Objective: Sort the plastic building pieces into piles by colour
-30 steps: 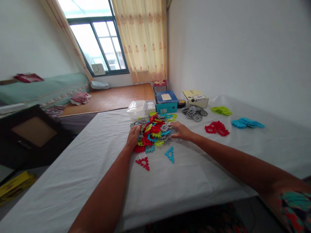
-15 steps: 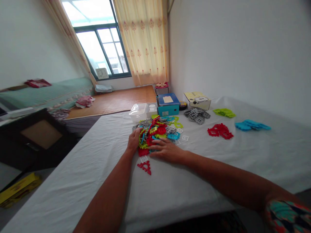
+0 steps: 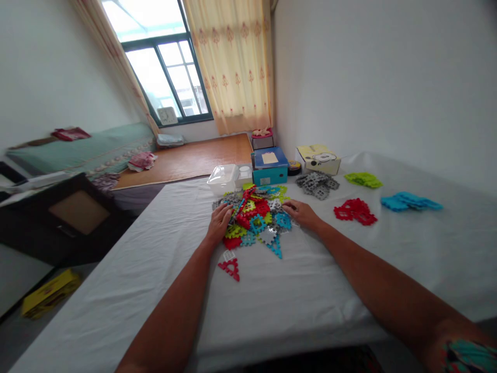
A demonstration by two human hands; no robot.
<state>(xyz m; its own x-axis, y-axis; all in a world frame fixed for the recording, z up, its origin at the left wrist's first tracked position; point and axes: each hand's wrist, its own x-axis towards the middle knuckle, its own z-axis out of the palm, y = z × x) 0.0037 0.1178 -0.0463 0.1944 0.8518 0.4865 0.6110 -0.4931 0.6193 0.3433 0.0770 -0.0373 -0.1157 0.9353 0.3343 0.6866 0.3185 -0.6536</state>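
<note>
Bracketing a tile pile (image 3: 256,217), left hand (image 3: 220,220) and right hand (image 3: 301,213) are lying flat, clasping nothing; just beyond are sitting a clear tub (image 3: 224,177) and blue box (image 3: 269,166), label unreadable.

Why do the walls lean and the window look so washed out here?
Head view: a wide lens bends the room, tilting the window and curtain; daylight bleaches the upper panes; the coloured pieces between left hand and right hand look fairly sharp, shadows soft.

Home bedroom: bed (image 3: 89,147) with green cover, curtained window (image 3: 171,77), wooden floor (image 3: 194,158), cloth-covered table (image 3: 116,290).
</note>
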